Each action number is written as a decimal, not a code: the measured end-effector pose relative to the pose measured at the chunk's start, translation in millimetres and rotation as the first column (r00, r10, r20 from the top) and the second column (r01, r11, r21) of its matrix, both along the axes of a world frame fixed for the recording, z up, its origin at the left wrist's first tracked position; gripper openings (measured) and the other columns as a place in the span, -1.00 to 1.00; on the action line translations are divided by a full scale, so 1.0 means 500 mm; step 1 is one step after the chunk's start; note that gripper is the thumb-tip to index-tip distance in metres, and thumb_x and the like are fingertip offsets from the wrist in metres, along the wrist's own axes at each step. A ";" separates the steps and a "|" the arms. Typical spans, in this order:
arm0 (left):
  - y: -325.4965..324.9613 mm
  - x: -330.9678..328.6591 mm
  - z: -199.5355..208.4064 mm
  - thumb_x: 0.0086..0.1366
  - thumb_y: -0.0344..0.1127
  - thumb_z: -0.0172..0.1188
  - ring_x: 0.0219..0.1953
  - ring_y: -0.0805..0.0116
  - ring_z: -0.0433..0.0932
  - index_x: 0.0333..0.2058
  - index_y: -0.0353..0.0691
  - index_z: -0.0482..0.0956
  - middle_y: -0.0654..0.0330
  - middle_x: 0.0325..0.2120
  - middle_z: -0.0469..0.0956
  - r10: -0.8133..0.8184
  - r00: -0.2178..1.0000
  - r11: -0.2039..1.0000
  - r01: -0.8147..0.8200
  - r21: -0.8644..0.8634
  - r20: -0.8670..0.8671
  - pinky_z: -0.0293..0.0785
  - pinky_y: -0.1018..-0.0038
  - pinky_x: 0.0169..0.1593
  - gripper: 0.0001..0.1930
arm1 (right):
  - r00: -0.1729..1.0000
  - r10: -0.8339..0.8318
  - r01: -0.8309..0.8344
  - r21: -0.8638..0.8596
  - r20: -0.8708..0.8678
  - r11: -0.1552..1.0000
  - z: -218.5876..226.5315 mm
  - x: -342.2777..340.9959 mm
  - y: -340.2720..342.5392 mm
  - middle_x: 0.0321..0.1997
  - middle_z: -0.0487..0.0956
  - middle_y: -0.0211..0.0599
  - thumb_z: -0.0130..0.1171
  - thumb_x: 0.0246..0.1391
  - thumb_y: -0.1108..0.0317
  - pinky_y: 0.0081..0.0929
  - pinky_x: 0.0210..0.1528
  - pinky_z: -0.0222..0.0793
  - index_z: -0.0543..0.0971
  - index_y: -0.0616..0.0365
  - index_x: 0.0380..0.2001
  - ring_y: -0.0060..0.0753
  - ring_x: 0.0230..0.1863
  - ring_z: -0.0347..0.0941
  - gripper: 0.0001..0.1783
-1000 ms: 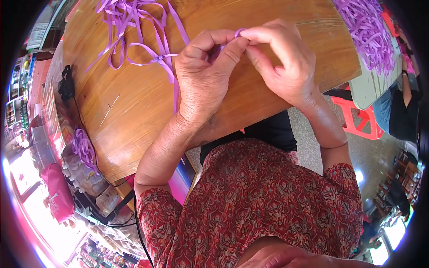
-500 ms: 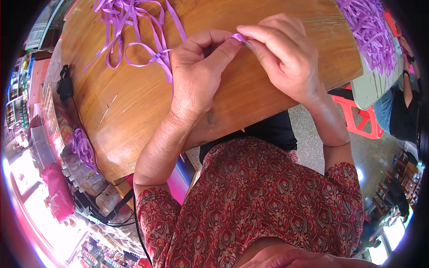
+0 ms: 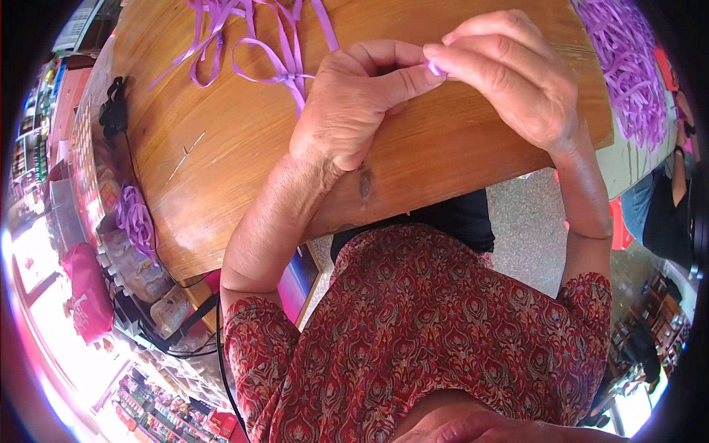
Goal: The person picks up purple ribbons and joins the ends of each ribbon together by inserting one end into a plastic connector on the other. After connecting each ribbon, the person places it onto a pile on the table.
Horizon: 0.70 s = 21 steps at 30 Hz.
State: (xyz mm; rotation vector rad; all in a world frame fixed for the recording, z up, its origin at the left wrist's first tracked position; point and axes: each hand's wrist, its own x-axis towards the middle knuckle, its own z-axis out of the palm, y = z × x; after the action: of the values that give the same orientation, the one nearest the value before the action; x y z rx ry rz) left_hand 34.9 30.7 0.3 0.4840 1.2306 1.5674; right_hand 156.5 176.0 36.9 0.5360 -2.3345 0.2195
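Above the wooden table [image 3: 251,199], my left hand [image 3: 347,100] pinches a purple ribbon [image 3: 434,69] between thumb and forefinger. My right hand [image 3: 509,77] grips the same bit of ribbon from the other side, its fingertips meeting the left ones. Only a small folded piece shows between them. A longer purple strip [image 3: 299,92] with a looped knot lies just left of my left hand and passes behind it. More loose ribbons [image 3: 214,33] trail over the far left of the tabletop.
A large heap of purple ribbon [image 3: 628,74] lies at the far right. A thin metal needle-like tool [image 3: 185,156] rests on the table's left. Beyond the left edge are a black cable plug [image 3: 114,111], a ribbon bundle [image 3: 134,221] and a pink pouch [image 3: 87,295]. Another person [image 3: 657,214] is at right.
Both hands have shifted rightward in the picture, still pinching the ribbon. My right hand has turned, its fingers now more over the fold. The table has shifted slightly in view.
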 end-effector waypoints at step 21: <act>0.007 0.031 -0.008 0.17 -0.50 0.23 -0.43 0.71 0.43 -0.31 -0.33 0.57 0.33 -0.45 0.55 0.242 0.899 0.955 -0.155 0.252 -0.364 0.36 0.79 -0.35 -0.90 | 0.870 0.193 0.452 -0.890 0.453 0.055 -0.021 0.011 -0.031 -0.44 0.52 -0.28 0.21 -0.06 0.60 -0.60 -0.33 0.33 0.55 0.27 -0.40 -0.44 -0.36 0.46 -0.90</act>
State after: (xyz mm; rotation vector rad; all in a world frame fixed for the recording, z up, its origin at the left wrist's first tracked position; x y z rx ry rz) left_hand 50.2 34.0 -3.6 0.8701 1.4513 1.8521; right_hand 161.8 160.3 26.5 -0.5860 -1.8874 1.9482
